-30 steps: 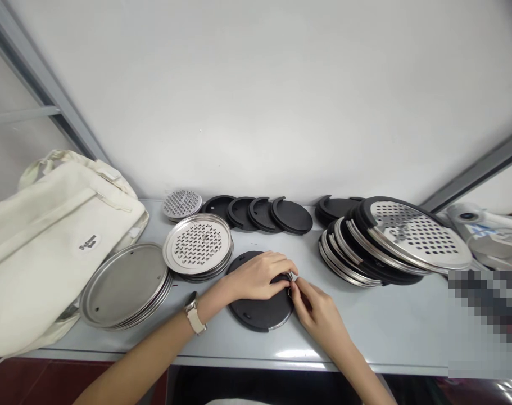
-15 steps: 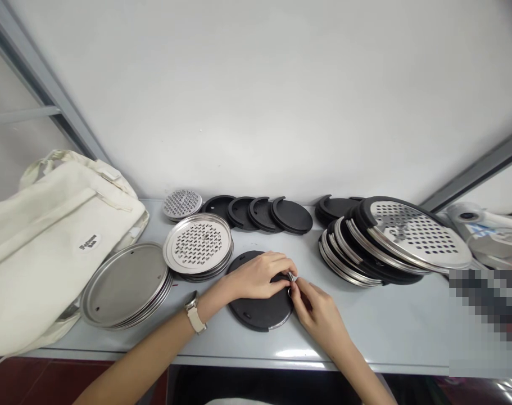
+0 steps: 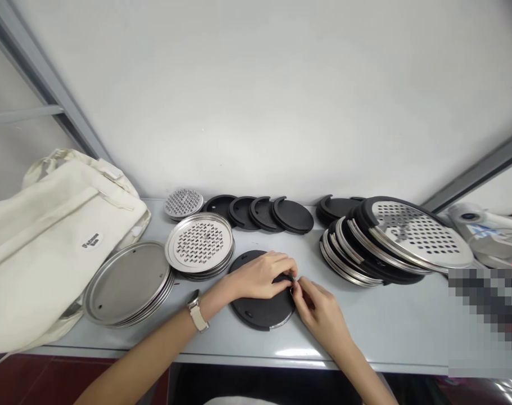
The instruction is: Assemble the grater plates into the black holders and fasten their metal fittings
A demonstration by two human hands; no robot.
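Note:
A round black disc [image 3: 259,309] lies flat on the grey table [image 3: 386,332] in front of me. My left hand [image 3: 258,275], with a watch on its wrist, rests on top of the disc, fingers curled toward its right edge. My right hand [image 3: 317,309] meets it there, fingertips pinched on a small metal ring [image 3: 292,279] at the disc's rim. Both hands' fingertips touch at that spot; the ring is mostly hidden by the fingers.
A cream fabric bag [image 3: 40,236] lies at left. Beside it sit a stack of plain steel plates [image 3: 127,284] and a perforated steel plate stack [image 3: 199,244]. Black discs [image 3: 262,214] line the wall. A slanted stack of black and steel discs [image 3: 394,242] fills the right.
Hardly anything differs. Both hands stay at the disc's right edge, with only slight fingertip shifts around the small metal ring.

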